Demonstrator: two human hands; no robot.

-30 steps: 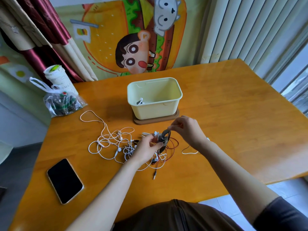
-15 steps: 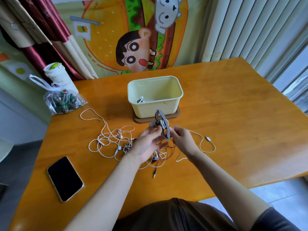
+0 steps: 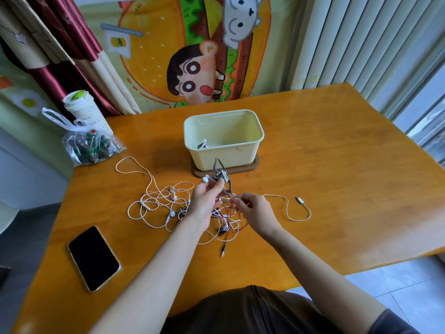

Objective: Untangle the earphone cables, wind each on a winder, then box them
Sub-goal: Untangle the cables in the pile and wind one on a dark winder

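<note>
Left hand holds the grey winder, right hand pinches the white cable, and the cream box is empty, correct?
No: the head view shows a white earphone inside the cream box. The left hand does hold the grey winder, the right hand the white cable.

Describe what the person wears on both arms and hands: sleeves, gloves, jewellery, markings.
The left hand and right hand are bare: no gloves, rings or watch show. Both forearms are uncovered. A dark grey fabric sleeve covers the right upper arm at the frame's lower corner; no sleeve shows on the left arm.
</note>
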